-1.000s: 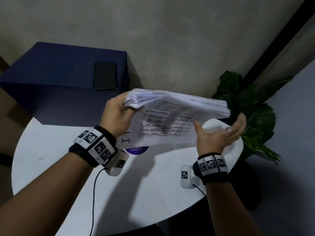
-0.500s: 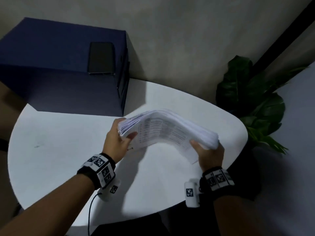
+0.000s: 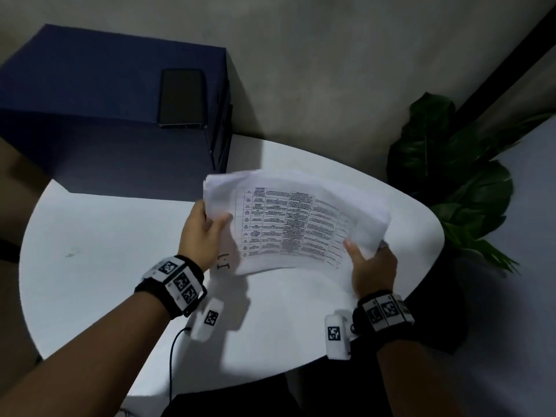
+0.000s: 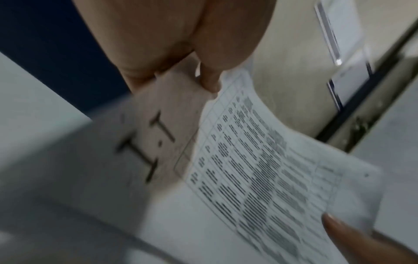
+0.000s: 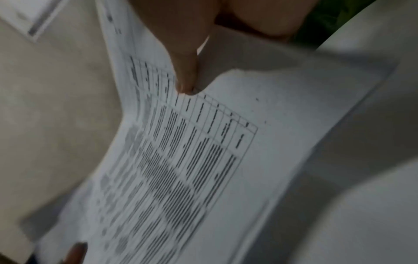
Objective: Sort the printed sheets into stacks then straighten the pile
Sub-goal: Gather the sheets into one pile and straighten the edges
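A thick stack of printed sheets [image 3: 301,224], its top page a table of text, hangs above the round white table [image 3: 105,266]. My left hand [image 3: 204,233] grips the stack's left edge, thumb on top. My right hand [image 3: 370,266] grips its right near corner, thumb on the top page. The left wrist view shows the printed page [image 4: 260,178] with my left thumb [image 4: 210,78] pressed on it and a large "1.1" mark on the sheet. In the right wrist view my right thumb [image 5: 185,78] presses on the same page [image 5: 192,169]. The fingers under the stack are hidden.
A dark blue box [image 3: 90,115] stands at the table's back left with a black phone [image 3: 182,97] on top. A leafy green plant [image 3: 451,182] stands beyond the table's right edge. A grey wall runs behind.
The stack came down from near eye level toward the table. My right hand, open beside it a second ago, now grips the right corner. The stack is flatter now.
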`<state>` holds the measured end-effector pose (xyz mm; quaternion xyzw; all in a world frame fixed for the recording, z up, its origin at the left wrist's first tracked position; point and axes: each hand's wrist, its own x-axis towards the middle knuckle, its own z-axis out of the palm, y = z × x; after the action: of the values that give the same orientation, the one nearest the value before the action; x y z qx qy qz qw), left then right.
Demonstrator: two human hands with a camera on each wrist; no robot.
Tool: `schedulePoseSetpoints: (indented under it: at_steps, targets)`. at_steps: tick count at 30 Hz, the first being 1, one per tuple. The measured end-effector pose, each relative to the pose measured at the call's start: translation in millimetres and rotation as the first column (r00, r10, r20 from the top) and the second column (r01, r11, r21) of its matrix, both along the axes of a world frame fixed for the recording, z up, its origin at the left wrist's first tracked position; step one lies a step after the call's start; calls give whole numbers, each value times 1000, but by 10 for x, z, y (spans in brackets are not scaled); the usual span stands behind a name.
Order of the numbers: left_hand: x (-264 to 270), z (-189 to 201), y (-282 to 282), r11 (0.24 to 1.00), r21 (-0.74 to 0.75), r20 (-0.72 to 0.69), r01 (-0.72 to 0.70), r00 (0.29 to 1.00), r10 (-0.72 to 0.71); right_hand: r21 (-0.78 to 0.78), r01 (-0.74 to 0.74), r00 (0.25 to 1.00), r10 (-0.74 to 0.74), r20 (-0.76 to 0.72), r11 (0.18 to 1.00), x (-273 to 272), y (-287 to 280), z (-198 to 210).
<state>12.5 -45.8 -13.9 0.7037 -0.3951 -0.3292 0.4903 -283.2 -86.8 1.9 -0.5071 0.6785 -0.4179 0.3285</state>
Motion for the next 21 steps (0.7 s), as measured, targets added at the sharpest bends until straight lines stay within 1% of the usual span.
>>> schedulePoseSetpoints:
  at_steps: [1,2,3,4,5,6,7,8,9,11,12,13,14,15,16,17,18,19,21]
  targets:
    - [35,29,-39,999,21,-27,-31,999,32,-10,-14,999,13,-42,1000,-40,-40,40]
    - [73,-4,-70,997,68,-46,-35,998,38,18,-37,997,38,-73,999,-99,-81,3]
    - [98,-37,-86,987,158,-54,0,998,8,83,-55,994,63,-92,995,-142,-113,-69]
    - [121,-113,-79,954,291,-42,71,997,-61,190,-68,991,88,-100,979,-178,-138,-195]
    - [121,-207,-38,891,426,-36,157,987,-156,320,-77,985,122,-124,944,-205,-136,-335]
    - [115,-306,11,823,520,-54,229,970,-236,441,-83,975,165,-152,894,-219,-117,-471]
    - [97,-399,51,786,553,-80,277,957,-280,525,-88,963,208,-174,847,-229,-96,-599]
    - [70,-469,93,785,549,-97,287,955,-282,560,-82,953,230,-199,824,-221,-76,-694]
    - [36,-519,141,799,528,-109,289,956,-273,562,-68,947,231,-224,824,-200,-47,-750]
    - [-11,-628,187,804,526,-100,276,959,-264,530,-53,946,213,-244,846,-177,-5,-835]
    - [-33,-562,191,816,508,-116,274,961,-251,516,-49,948,202,-245,855,-179,7,-852]
    - [-51,-497,181,839,484,-138,249,968,-208,499,-59,951,202,-236,865,-188,11,-846]
    - [-26,-494,162,844,499,-139,197,979,-147,479,-82,955,207,-214,874,-193,1,-820]
    - [-2,-485,139,838,524,-123,151,987,-101,453,-111,956,220,-195,885,-188,-9,-761]
    - [14,-443,115,828,545,-98,128,991,-88,414,-130,956,225,-190,901,-167,-27,-662]
    - [29,-419,75,844,524,-67,115,993,-94,356,-140,955,221,-199,924,-135,-56,-545]
    - [33,-356,28,873,479,-29,93,995,-90,279,-142,958,203,-204,950,-94,-101,-408]
    - [13,-252,-26,913,401,3,75,997,-83,190,-142,964,179,-196,972,-59,-150,-251]
    - [-42,35,-107,985,170,8,36,999,-38,5,-105,982,105,-160,994,-11,-244,92]
